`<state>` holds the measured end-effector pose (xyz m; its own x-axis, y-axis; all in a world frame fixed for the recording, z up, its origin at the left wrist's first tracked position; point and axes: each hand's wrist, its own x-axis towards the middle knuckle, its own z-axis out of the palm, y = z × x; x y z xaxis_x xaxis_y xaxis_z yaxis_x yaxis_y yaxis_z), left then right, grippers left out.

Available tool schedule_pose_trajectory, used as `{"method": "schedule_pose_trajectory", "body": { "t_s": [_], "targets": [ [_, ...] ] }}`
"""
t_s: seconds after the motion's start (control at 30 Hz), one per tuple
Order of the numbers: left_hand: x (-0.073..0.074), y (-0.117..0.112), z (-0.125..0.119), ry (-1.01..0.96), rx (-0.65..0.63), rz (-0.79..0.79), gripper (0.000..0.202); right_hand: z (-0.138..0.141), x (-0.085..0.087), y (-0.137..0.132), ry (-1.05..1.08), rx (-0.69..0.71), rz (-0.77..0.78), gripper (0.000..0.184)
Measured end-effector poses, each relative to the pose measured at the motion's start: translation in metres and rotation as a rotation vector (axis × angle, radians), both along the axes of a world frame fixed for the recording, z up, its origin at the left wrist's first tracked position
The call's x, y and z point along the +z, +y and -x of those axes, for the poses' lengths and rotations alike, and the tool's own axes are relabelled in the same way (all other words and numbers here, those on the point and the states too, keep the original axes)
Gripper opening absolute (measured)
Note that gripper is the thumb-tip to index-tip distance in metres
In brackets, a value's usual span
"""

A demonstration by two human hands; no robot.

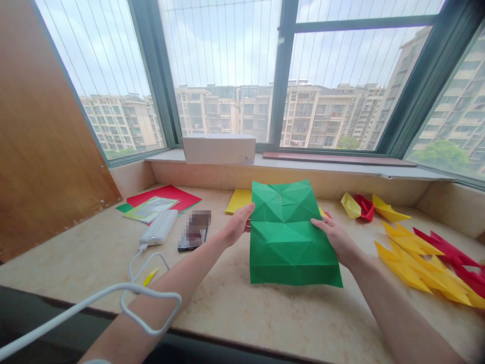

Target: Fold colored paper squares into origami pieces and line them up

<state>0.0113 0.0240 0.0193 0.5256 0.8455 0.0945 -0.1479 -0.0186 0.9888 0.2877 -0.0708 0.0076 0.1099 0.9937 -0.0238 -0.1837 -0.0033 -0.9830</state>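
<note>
A creased sheet of green paper (pixel 286 232) is held up above the counter, unfolded, with fold lines crossing it and a small slit-like mark near its top. My left hand (pixel 239 225) grips its left edge, thumb in front and the other fingers behind the sheet. On the opposite edge, my right hand (pixel 331 235) pinches the paper the same way, its fingers mostly hidden behind. Partly covered by the green sheet, yellow paper (pixel 238 200) lies on the counter just beyond my left hand.
Folded yellow paper pieces (pixel 420 263) and red ones (pixel 447 250) lie at right, with small folded boats (pixel 366 207) behind. At left are red paper (pixel 170 196), a white power bank (pixel 159 227) and a phone (pixel 195 231). A white cable (pixel 94 296) crosses my left forearm. A white box (pixel 220 150) stands on the sill.
</note>
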Motion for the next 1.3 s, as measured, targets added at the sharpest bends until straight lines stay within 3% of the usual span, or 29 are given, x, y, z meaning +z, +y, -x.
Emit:
{"method": "schedule_pose_trajectory", "body": {
  "t_s": [0.13, 0.3, 0.53, 0.67, 0.83, 1.1, 1.3],
  "targets": [
    [-0.009, -0.005, 0.012, -0.053, -0.022, -0.077, 0.049, 0.008, 0.000, -0.003, -0.122, 0.150, -0.054, 0.035],
    [-0.015, -0.010, 0.016, -0.070, -0.124, -0.085, 0.048, 0.007, 0.002, 0.000, -0.218, 0.130, -0.120, 0.048],
    [-0.009, -0.015, 0.014, 0.033, -0.022, -0.022, 0.052, 0.004, -0.003, 0.003, -0.144, 0.100, -0.208, 0.054],
    [-0.008, -0.017, 0.014, 0.047, -0.001, -0.013, 0.051, 0.003, -0.005, 0.004, -0.138, 0.025, -0.215, 0.050],
    [-0.006, -0.021, 0.014, 0.026, -0.112, -0.018, 0.050, 0.002, -0.003, 0.006, -0.069, -0.076, -0.262, 0.039],
    [-0.005, -0.023, 0.010, -0.084, -0.051, -0.059, 0.049, 0.014, 0.004, -0.005, -0.089, 0.077, -0.251, 0.045],
    [-0.004, -0.023, 0.009, -0.165, -0.037, -0.054, 0.054, 0.014, 0.004, -0.006, -0.125, 0.057, -0.221, 0.044]
  ]
}}
